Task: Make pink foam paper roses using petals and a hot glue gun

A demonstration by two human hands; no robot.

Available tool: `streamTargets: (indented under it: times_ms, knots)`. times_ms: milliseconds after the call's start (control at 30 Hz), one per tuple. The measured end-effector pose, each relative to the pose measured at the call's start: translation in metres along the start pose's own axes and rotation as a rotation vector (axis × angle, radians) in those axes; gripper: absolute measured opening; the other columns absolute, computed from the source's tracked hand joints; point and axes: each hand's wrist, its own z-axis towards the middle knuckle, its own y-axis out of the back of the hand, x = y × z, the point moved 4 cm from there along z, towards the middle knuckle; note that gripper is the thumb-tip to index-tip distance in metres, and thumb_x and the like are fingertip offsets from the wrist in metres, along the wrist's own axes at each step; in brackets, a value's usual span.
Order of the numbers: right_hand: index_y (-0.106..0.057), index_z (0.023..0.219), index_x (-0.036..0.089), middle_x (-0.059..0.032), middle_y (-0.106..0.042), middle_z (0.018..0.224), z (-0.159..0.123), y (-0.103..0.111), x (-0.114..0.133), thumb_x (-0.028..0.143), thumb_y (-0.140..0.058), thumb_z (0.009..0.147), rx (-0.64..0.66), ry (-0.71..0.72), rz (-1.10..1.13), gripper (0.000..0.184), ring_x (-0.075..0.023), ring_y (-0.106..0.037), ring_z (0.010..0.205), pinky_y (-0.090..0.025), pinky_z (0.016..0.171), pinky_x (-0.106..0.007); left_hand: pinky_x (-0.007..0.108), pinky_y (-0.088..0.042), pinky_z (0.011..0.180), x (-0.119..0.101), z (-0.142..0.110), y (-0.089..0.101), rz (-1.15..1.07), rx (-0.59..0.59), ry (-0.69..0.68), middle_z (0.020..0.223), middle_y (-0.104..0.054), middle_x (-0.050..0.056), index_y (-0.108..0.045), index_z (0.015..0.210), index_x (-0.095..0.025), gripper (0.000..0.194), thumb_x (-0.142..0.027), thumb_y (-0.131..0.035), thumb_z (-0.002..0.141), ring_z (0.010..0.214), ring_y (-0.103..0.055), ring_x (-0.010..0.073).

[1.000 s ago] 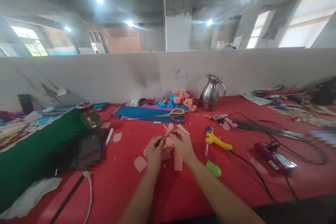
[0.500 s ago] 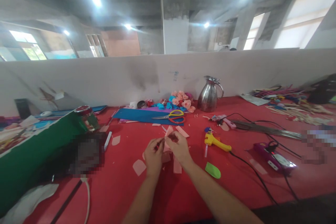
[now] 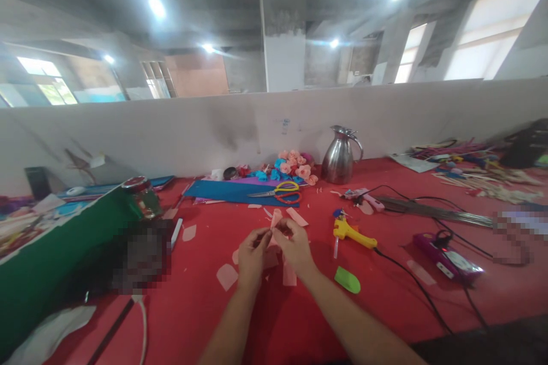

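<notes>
My left hand (image 3: pixel 251 256) and my right hand (image 3: pixel 294 246) meet over the red table (image 3: pixel 299 319), fingers pinched together on a small pink paper petal (image 3: pixel 275 220) that sticks up between them. More pink petal pieces (image 3: pixel 226 276) lie flat on the table around and under my hands. A yellow glue gun (image 3: pixel 351 232) lies just right of my right hand, its black cord trailing to the right. A green leaf-shaped piece (image 3: pixel 347 280) lies near my right wrist.
Scissors with yellow and red handles (image 3: pixel 280 189) rest on a blue sheet (image 3: pixel 231 190). Behind them sit paper flowers (image 3: pixel 295 165) and a steel jug (image 3: pixel 340 155). A green box (image 3: pixel 55 251) stands at left. A purple device (image 3: pixel 445 256), wires and sticks lie at right.
Both hands stay pinched on the pink petal and have shifted only slightly. The view has tilted a little, so the table contents sit lower in the picture.
</notes>
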Motion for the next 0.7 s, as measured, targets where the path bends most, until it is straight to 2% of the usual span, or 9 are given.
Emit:
streamTargets:
  times_ms: [100, 233, 500, 700]
  knots:
    - [-0.057, 0.074, 0.018, -0.0012, -0.061, 0.073, -0.004, 0.002, 0.004, 0.019, -0.051, 0.07, 0.008, 0.056, 0.0, 0.008, -0.0151, -0.055, 0.069, -0.044, 0.065, -0.026, 0.024, -0.042, 0.062, 0.0, 0.0, -0.001, -0.068, 0.009, 0.022, 0.075, -0.068, 0.004, -0.07, 0.078, -0.016, 0.029, -0.037, -0.072, 0.059, 0.065, -0.057, 0.0142]
    - [-0.057, 0.077, 0.019, -0.0013, -0.058, 0.075, -0.009, 0.002, 0.012, 0.024, -0.056, 0.072, 0.007, 0.13, -0.066, 0.007, -0.0151, -0.054, 0.07, -0.044, 0.064, -0.026, 0.024, -0.044, 0.066, 0.0, 0.0, -0.002, -0.165, 0.054, 0.01, 0.078, -0.066, 0.004, -0.069, 0.075, -0.016, 0.026, -0.034, -0.073, 0.058, 0.072, -0.058, 0.0156]
    - [-0.056, 0.072, 0.019, -0.0008, -0.056, 0.072, -0.01, 0.004, 0.014, 0.023, -0.054, 0.076, -0.022, 0.173, -0.109, 0.006, -0.0148, -0.053, 0.068, -0.043, 0.063, -0.026, 0.024, -0.045, 0.063, -0.006, -0.005, -0.007, -0.167, 0.095, 0.059, 0.074, -0.067, 0.003, -0.069, 0.073, -0.016, 0.023, -0.033, -0.073, 0.058, 0.071, -0.059, 0.0161]
    - [-0.06, 0.076, 0.019, -0.002, -0.058, 0.075, -0.015, 0.006, 0.023, 0.024, -0.054, 0.079, -0.007, 0.217, -0.131, 0.008, -0.015, -0.054, 0.07, -0.043, 0.066, -0.026, 0.025, -0.046, 0.065, -0.001, -0.004, -0.007, -0.236, 0.135, 0.108, 0.077, -0.068, 0.005, -0.068, 0.074, -0.016, 0.022, -0.031, -0.073, 0.059, 0.074, -0.061, 0.018]
